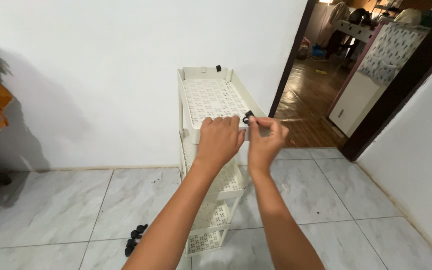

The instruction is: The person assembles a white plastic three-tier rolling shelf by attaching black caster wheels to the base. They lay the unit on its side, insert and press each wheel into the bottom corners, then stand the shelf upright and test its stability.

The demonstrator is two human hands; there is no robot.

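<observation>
A cream tiered rack (211, 100) with perforated shelves stands on the grey tiled floor (76, 200) near the far wall. Small black pieces (135, 239) lie on the floor to its left.

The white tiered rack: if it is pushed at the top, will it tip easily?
Probably yes: the white tiered rack looks tall and narrow. Its perforated trays seem thin plastic, so likely light. The left hand rests on its top rim.

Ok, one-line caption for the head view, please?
Left hand grips the top tray rim of a white tiered rack while the right hand holds a small black clip at its corner.
</observation>
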